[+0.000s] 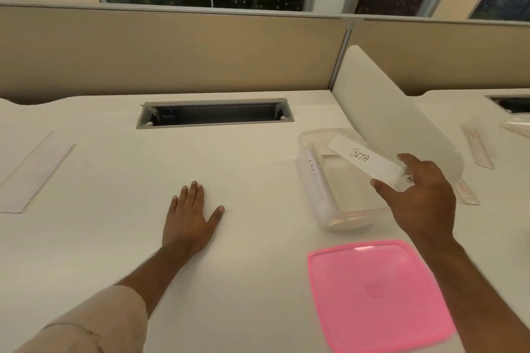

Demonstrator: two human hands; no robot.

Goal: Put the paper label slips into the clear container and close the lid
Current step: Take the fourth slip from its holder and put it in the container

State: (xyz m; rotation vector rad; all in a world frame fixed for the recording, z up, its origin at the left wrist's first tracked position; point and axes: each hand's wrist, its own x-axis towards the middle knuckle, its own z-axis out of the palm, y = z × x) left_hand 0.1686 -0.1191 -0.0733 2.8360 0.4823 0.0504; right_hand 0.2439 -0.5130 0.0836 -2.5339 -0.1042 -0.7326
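The clear container stands open on the white desk at the right. A white paper slip marked "BETA" lies tilted across its top. My right hand holds the slip's near end between thumb and fingers, over the container's right side. Another slip leans against the container's left inside wall. The pink square lid lies flat on the desk in front of the container, under my right forearm. My left hand rests flat on the desk with fingers spread, well left of the container.
A cable slot is cut into the desk at the back. Long pale strips lie at the far left. A white divider panel rises just behind the container, with thin strips on the neighbouring desk.
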